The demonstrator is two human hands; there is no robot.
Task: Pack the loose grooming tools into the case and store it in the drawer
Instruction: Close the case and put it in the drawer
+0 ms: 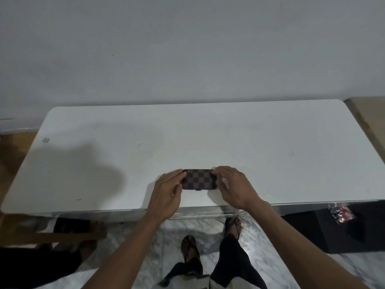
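"How far along were you at that point?"

"I stood at the near edge of the white bench [104, 155], and the checkered case [200, 178] lay flat on it just inside that edge. It looked closed, and I saw no loose grooming tools anywhere on the bench around the case, so I judged the packing was done."

"And your hands?"

"My left hand [166, 190] gripped the left end of the case, and my right hand [233, 184] gripped the right end, fingers over the far edge and thumbs at the near one. Both hands were clamped on the case, one at each end."

"What was left, then?"

"Storing it. I took the pale front just below the case, under the bench edge, to be the drawer [200, 213], though I couldn't tell whether it was open. Beyond the case the bench ran bare to the wall."
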